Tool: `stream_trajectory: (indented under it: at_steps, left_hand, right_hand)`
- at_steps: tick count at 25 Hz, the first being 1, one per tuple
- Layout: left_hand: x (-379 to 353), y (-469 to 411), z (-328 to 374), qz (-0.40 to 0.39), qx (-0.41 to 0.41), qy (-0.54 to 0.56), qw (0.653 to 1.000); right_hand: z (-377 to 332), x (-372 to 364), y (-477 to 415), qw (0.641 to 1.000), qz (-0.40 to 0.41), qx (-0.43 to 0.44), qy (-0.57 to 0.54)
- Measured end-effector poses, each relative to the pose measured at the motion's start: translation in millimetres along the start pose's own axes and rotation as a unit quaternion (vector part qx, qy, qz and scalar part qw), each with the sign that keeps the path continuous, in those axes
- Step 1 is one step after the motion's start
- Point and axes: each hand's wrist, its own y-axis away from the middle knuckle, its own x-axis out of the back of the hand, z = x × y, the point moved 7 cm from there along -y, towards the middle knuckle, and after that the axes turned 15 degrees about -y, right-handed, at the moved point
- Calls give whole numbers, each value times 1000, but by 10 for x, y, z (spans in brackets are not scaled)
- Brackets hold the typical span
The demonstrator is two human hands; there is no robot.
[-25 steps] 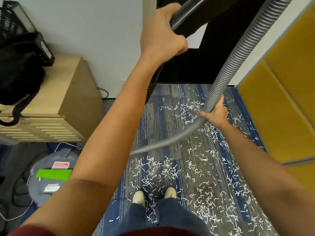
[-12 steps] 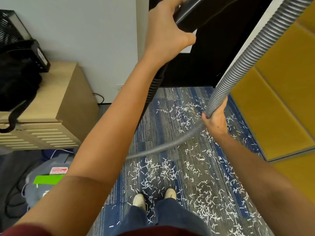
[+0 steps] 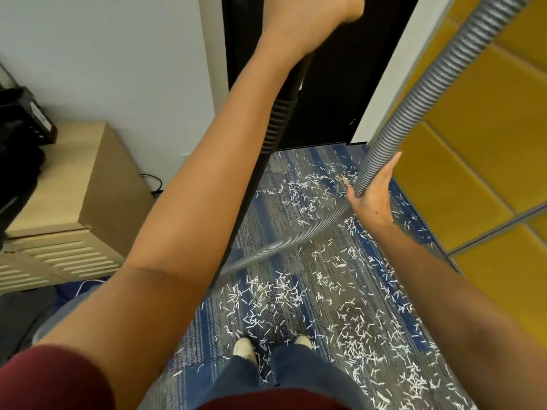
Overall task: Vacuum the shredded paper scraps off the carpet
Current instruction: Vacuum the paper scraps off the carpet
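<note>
The left grip (image 3: 310, 16) is raised to the top edge of the view, which cuts off its fingers, so I cannot tell whether it is closed. A black wand (image 3: 278, 119) comes out from under that wrist and slants down along the forearm until the arm hides its lower end. The right grip (image 3: 373, 199) is lower and to the right, fingers curled round the grey ribbed hose (image 3: 438, 72) and thumb lying up along it. The hose drops from the upper right corner into this grip, bends there, and runs down and left above the floor until it passes behind the left forearm. The paper scraps (image 3: 355, 344) lie all over the blue-and-grey carpet (image 3: 299, 258). They are thick around the two pale shoes (image 3: 244, 349) and toward the lower right, with another patch near the dark doorway (image 3: 340, 84) just beyond the right grip. Between these patches, under the hose, the carpet has fewer scraps. Blue trousers (image 3: 284, 380) and a red sleeve (image 3: 44, 380) fill the bottom edge. A light wooden cabinet (image 3: 74, 184) stands against the pale wall on the left, with a black bag (image 3: 17, 161) on top. Yellow panels (image 3: 473, 143) line the right side.
</note>
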Motion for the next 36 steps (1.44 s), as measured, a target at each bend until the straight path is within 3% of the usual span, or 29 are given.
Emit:
stream_trajectory:
  at_steps: [4, 8, 12, 15, 18, 22, 25, 27, 29, 32, 33, 36]
  left_hand:
    - [-74, 2, 274, 20, -38, -24, 999]
    - [-150, -42, 488, 66, -86, 10, 994]
    - [-254, -47, 458, 130, -102, 62, 984]
    - [-408, -48, 433, 141, -129, 76, 979]
    - [-489, -100, 432, 149, -120, 92, 977]
    - [-545, -126, 316, 193, -119, 92, 969]
    - [-658, -162, 123, 144, -112, 75, 980]
    - [-807, -209, -66, 95, -59, 61, 992]
    - [-943, -243, -391, 78, 46, 67, 994]
    - [-1169, -233, -809, 33, 154, 67, 985]
    - [-1214, -239, -849, 14, 154, 79, 985]
    - [-1212, -291, -787, -30, 122, 107, 986]
  right_hand:
    - [329, 307, 92, 981, 129, -73, -121]
    - [472, -22, 221, 969, 72, -181, -154]
    - [619, -44, 321, 970, 95, -192, -117]
    - [664, 140, 287, 954, 152, -257, 14]
    - [471, 157, 164, 964, 177, -198, 11]
    - [484, 17, 223, 984, 123, -119, -54]
    - [555, -74, 343, 995, 65, -76, -10]
    - [683, -119, 430, 995, 24, -93, 14]
    - [811, -157, 532, 992, -34, -112, 49]
    - [885, -156, 596, 957, -151, -50, 243]
    - [863, -76, 524, 954, -149, -31, 260]
    - [635, 414, 102, 975, -30, -25, 220]
